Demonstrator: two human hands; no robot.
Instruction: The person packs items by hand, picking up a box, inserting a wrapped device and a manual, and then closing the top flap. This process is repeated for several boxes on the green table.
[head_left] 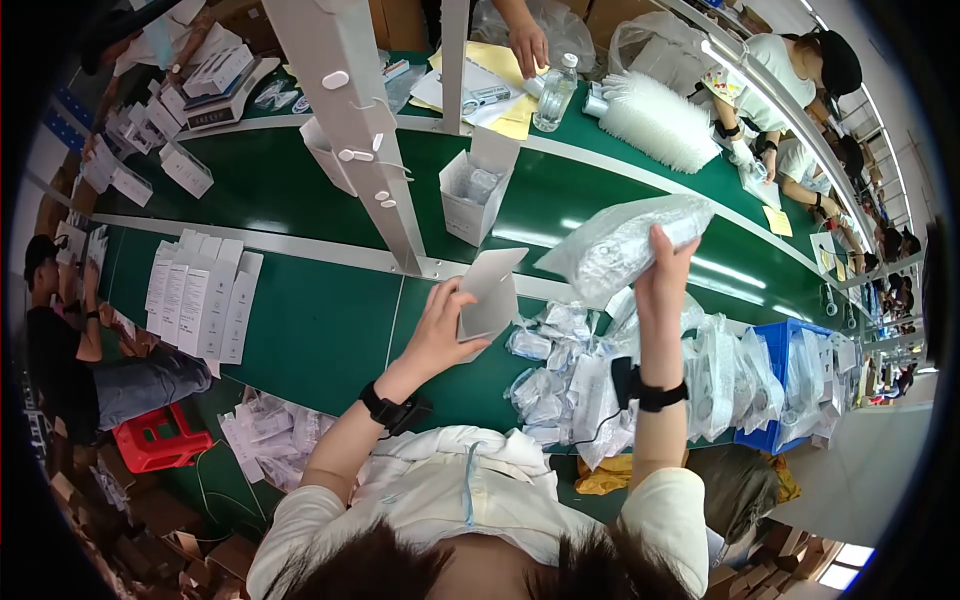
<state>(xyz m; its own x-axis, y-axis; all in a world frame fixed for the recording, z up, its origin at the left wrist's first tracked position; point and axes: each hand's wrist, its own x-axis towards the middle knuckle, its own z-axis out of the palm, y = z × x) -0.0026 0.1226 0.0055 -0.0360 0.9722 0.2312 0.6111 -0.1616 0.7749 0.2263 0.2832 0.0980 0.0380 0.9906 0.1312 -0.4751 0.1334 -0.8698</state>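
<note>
Gripping one white carton (pixel 491 301) in left hand (pixel 436 328), one filled clear bag (pixel 612 250) in right hand (pixel 663 277), right of carton, one open white box (pixel 462 215) beyond carton, clear plastic packaging (pixel 481 185) inside.

Row of white boxes (pixel 200 300), print too small to read

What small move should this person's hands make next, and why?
Perhaps ease the crinkly clear plastic bag in the right hand toward the white cardboard box in the left hand: the box's flap looks raised, and the bag is held apart from it, to its right.
</note>
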